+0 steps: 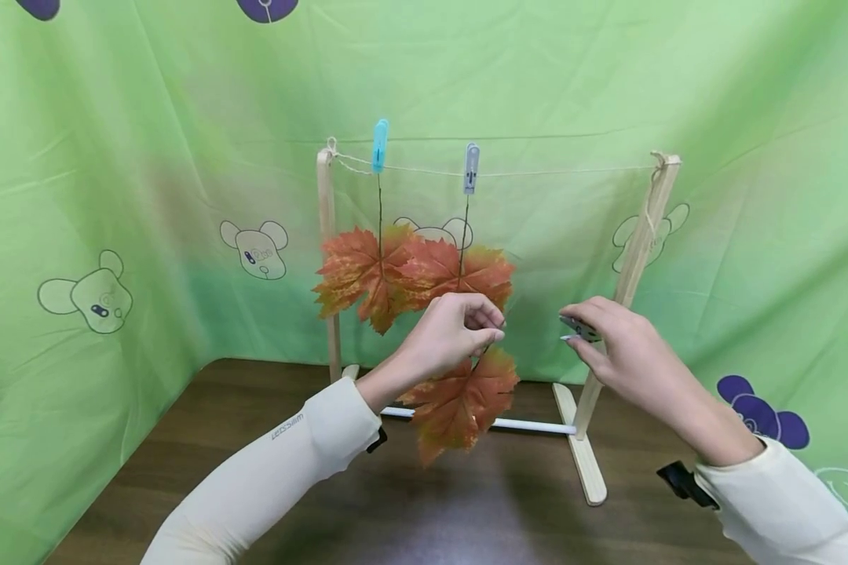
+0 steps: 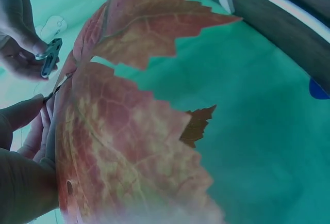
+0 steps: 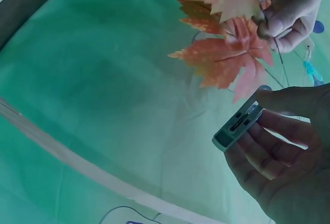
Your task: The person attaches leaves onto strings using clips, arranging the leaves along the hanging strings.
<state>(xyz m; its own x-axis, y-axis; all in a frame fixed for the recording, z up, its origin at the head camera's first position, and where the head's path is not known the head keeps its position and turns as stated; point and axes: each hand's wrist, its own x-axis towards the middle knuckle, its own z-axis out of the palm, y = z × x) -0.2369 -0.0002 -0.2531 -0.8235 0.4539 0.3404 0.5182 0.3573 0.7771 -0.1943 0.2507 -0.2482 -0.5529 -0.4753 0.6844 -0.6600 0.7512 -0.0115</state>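
My left hand (image 1: 459, 326) pinches the thin dark stem of an orange-red artificial maple leaf (image 1: 466, 404), which hangs below the fingers. That same leaf (image 2: 124, 146) fills much of the left wrist view. Off to the right, my right hand (image 1: 625, 353) holds a grey clothespin (image 1: 581, 328) between thumb and fingers, apart from the leaf. The clothespin (image 3: 238, 121) shows clearly in the right wrist view. Two more maple leaves hang from the string (image 1: 558, 171): one leaf (image 1: 363, 271) by a blue clothespin (image 1: 380, 146), another leaf (image 1: 466, 271) by a grey clothespin (image 1: 471, 169).
The string runs between a left wooden post (image 1: 328, 204) and a right wooden post (image 1: 636, 251). A white rod (image 1: 533, 426) joins them low down, and a wooden foot (image 1: 588, 467) rests on the brown table (image 1: 254, 439). Behind hangs a green printed cloth (image 1: 184, 118).
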